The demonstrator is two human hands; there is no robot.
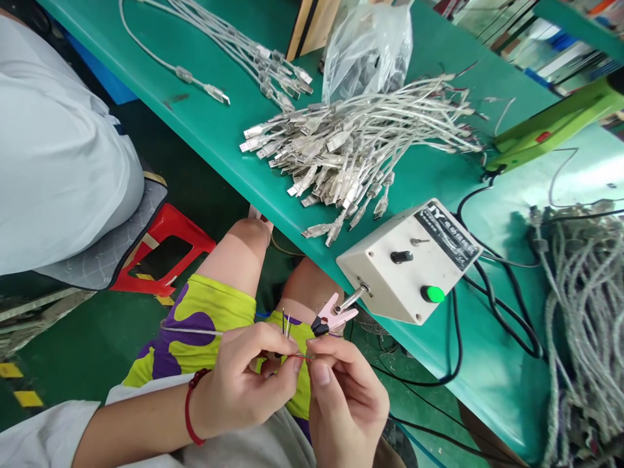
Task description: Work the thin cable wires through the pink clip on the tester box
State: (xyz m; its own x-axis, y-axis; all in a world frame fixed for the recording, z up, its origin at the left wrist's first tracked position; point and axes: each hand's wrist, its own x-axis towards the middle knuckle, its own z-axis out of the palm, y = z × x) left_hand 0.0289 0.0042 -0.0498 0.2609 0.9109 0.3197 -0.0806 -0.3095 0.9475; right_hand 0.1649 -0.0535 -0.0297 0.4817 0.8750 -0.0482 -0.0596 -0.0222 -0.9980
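My left hand [248, 380] is closed in a pinch on the stripped end of a thin grey cable [192, 331] that trails left over my lap. Fine wires stick up from the pinch. My right hand [344, 400] is closed too, pinching a thin red wire [303, 357] between thumb and forefinger, right against the left fingertips. Just above both hands a pink clip [334, 316] sits on a metal shaft sticking out of a beige control box [407, 260] with a black knob and a green button.
A heap of grey USB cables [341, 143] lies on the green table [214, 130], with more cables at the back and a clear plastic bag [368, 45]. A thick cable bundle [585, 312] lies right. Another person in white [53, 156] sits left by a red stool [166, 250].
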